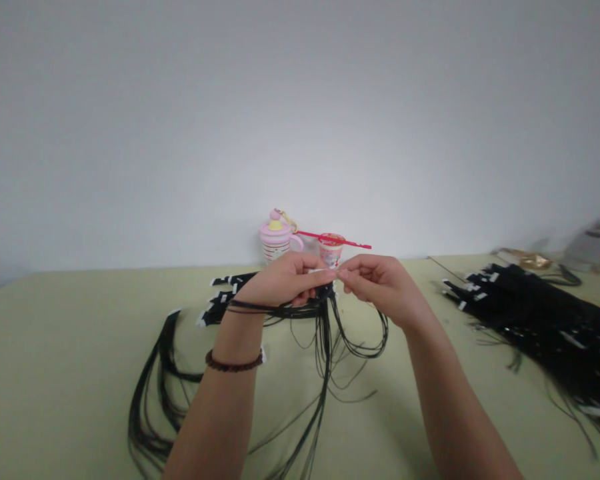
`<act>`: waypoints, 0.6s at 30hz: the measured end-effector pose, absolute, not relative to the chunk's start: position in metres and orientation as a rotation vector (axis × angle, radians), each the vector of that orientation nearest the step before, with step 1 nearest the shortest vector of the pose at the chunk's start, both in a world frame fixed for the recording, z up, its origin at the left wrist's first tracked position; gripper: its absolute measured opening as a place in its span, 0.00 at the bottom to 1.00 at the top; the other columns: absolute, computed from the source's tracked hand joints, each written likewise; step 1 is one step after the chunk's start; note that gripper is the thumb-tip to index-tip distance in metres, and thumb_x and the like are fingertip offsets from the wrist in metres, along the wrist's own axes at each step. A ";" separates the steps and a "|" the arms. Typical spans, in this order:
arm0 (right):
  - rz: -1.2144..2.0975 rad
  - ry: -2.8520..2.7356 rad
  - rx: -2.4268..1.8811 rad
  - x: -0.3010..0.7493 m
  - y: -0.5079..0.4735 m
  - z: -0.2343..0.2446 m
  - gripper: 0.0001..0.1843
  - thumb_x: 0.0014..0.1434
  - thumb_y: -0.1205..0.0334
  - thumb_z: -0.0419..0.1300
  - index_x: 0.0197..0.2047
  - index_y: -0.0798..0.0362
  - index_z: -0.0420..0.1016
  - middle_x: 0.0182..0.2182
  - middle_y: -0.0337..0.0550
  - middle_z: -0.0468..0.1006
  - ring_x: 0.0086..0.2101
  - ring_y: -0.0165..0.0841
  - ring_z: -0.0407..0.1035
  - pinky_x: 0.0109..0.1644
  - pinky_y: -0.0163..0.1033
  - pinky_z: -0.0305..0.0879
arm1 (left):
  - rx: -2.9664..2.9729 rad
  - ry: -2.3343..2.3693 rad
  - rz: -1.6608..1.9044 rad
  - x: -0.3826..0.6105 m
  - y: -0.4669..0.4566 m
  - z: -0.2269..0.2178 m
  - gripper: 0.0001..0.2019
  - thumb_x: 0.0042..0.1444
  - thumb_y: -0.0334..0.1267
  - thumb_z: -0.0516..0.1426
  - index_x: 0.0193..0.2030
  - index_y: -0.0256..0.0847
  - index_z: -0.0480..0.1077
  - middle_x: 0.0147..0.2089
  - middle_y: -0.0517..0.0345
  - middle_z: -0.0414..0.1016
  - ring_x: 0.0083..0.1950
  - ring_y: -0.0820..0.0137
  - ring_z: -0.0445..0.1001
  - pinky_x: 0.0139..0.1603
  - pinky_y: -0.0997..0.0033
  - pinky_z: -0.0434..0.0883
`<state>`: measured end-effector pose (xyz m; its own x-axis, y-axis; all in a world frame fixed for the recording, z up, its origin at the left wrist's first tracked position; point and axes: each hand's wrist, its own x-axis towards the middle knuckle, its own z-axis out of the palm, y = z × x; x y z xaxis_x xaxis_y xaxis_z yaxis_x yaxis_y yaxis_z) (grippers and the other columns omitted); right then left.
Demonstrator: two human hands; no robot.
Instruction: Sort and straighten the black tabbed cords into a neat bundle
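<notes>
Frame centre, above the pale green tabletop (55,373): left hand (283,280) and right hand (380,283) meet, fingers pinching a small white tag (326,271) atop black cords (325,333) hanging down, pink cup (276,241) behind.

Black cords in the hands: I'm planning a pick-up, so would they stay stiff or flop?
Probably floppy: the black cords droop in loops below the left hand and right hand. Likely light, being thin strands. Apt to tangle; strands cross.

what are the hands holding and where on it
The left hand and right hand both pinch a bundle of thin black cords at its top end, fingertips nearly meeting. The rest hangs down onto the table.
</notes>
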<state>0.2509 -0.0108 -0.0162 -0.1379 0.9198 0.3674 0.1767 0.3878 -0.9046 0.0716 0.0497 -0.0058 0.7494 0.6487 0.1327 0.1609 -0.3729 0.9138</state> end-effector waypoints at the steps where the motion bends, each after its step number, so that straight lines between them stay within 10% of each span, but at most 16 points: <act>1: 0.867 -1.568 -1.002 0.250 -0.011 -0.016 0.12 0.52 0.55 0.62 0.30 0.57 0.72 0.20 0.35 0.68 0.18 0.20 0.55 0.20 0.30 0.46 | 1.896 0.620 0.609 0.072 0.050 -0.007 0.16 0.53 0.50 0.56 0.26 0.38 0.65 0.16 0.68 0.59 0.14 0.82 0.55 0.13 0.82 0.50; 18: 0.863 -1.437 -0.971 0.247 -0.007 -0.017 0.12 0.48 0.56 0.65 0.28 0.57 0.70 0.18 0.34 0.70 0.17 0.19 0.54 0.19 0.29 0.46 | 1.943 0.565 0.648 0.080 0.048 -0.008 0.14 0.58 0.48 0.50 0.31 0.39 0.66 0.21 0.67 0.57 0.19 0.79 0.55 0.17 0.79 0.52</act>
<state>0.2470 -0.0072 -0.0165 -0.0173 0.9210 0.3891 0.0891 0.3891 -0.9169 0.0799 0.0476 -0.0084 0.7502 0.6305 0.1993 0.1116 -0.4178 0.9017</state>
